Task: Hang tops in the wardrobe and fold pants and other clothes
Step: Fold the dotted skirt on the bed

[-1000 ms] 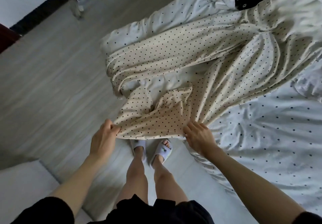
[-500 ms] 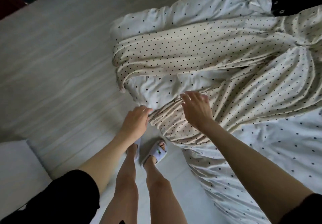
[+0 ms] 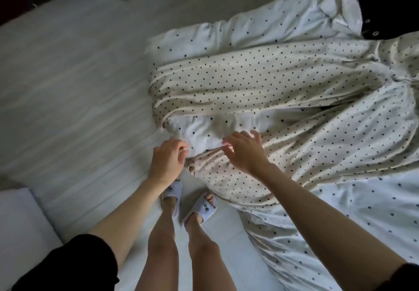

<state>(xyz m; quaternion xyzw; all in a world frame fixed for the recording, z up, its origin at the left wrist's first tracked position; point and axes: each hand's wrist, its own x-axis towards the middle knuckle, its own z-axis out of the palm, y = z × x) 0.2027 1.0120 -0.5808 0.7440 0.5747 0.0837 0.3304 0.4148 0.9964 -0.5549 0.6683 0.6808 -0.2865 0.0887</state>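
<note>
Pants [image 3: 260,91] with dots lie spread on the bed [image 3: 374,211], legs flat so we can fold them. Our left hand [image 3: 166,161] curls loosely by the near leg's edge; we cannot tell if it pinches cloth. Our right hand [image 3: 246,152] hangs above it, fingers [image 3: 255,134] spread, holding nothing.

Pale wood-grain floor [image 3: 68,86] beside a bed [image 3: 374,211] in dotted white bedding, dim daylight.
</note>
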